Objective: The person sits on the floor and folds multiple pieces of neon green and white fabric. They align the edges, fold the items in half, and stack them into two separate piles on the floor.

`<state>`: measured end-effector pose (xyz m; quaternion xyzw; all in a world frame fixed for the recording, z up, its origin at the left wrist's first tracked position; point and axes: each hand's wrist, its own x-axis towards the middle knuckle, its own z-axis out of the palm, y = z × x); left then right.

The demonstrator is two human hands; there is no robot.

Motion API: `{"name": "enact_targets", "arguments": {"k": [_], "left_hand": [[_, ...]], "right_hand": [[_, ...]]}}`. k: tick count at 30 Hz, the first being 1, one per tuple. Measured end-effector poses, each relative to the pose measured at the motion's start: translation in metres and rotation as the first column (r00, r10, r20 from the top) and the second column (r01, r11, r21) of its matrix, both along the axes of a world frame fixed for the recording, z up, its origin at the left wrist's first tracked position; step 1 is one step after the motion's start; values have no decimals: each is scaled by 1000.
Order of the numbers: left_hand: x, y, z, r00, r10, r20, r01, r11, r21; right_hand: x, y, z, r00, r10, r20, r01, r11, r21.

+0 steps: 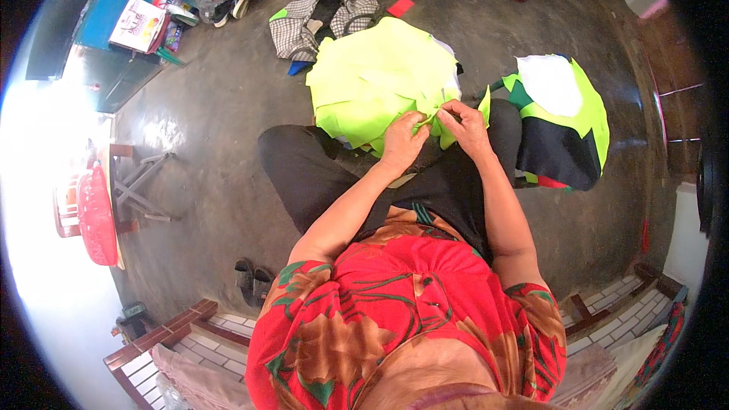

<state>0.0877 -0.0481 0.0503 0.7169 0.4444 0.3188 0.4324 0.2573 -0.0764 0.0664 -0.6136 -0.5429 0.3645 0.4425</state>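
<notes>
A large heap of bright yellow-green cloth pieces [376,68] lies in front of my bent knees. At its near right edge, my left hand [405,140] is closed with its fingertips pinched on a yellow-green cloth piece [431,117]. Close beside it, my right hand [466,127] pinches the same bunched cloth from the right. A thin dark sliver shows just above the right fingertips, too small to name. Some of the cloth between the hands is covered by the fingers.
Right of my knee sits another heap of black, white and yellow-green cloth [558,152]. A checked garment [296,26] and a red scrap [400,7] lie beyond the yellow heap. To the left stand a folding stool [140,186] and a red plastic basin [96,216]. Dark sandals [253,281] rest behind.
</notes>
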Motion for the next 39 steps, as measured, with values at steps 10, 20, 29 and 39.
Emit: {"name": "enact_targets", "arguments": {"k": [10, 20, 29, 39], "left_hand": [[-63, 39, 26, 885, 322, 337, 20, 697, -717], [-78, 103, 77, 663, 425, 616, -58, 850, -524], [-108, 136, -11, 804, 511, 305, -273, 772, -574], [-116, 91, -39, 847, 428, 315, -254, 846, -468]], "right_hand": [[0, -1, -1, 1000, -28, 14, 28, 999, -14], [0, 1, 4, 992, -53, 118, 58, 997, -41], [-2, 2, 2, 995, -47, 88, 51, 998, -44], [-1, 1, -4, 993, -36, 110, 39, 999, -24]]}}
